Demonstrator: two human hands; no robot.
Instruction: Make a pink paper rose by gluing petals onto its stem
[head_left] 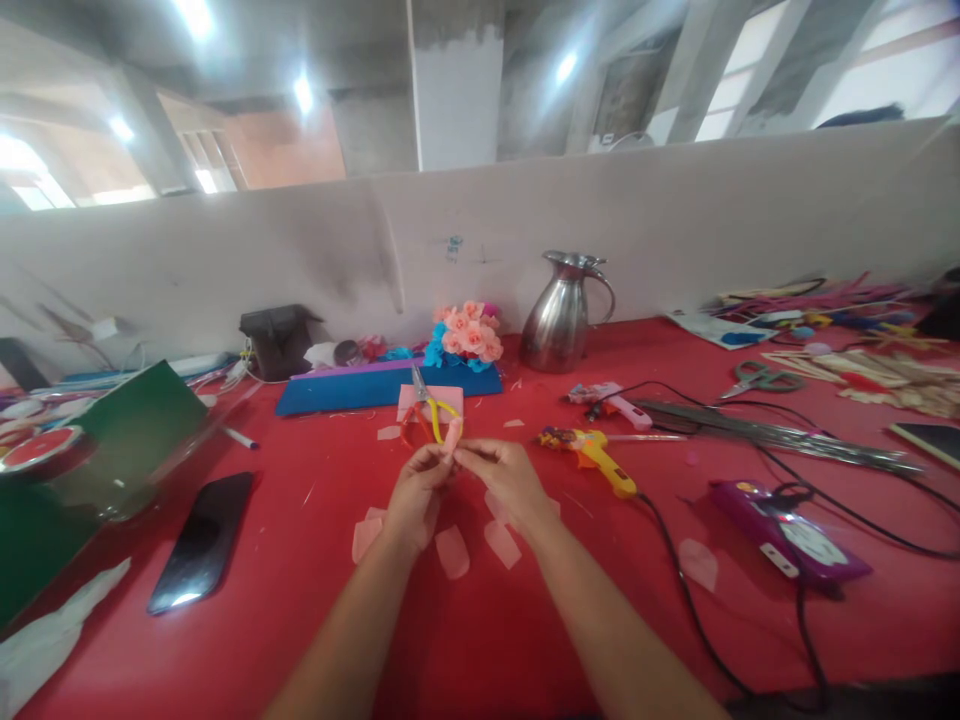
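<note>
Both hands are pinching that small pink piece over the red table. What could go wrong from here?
1. The pink piece is pinched only by the fingertips of the left hand and right hand; it may slip or crumple.
2. Loose petals lie just under the wrists; a forearm could sweep them off.
3. The yellow glue gun and its cord lie beside the right arm; a snag could drag it.

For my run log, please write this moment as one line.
left hand: grip on pink roll | right hand: grip on pink roll | pink pieces: on red table | scissors: behind hands
</note>
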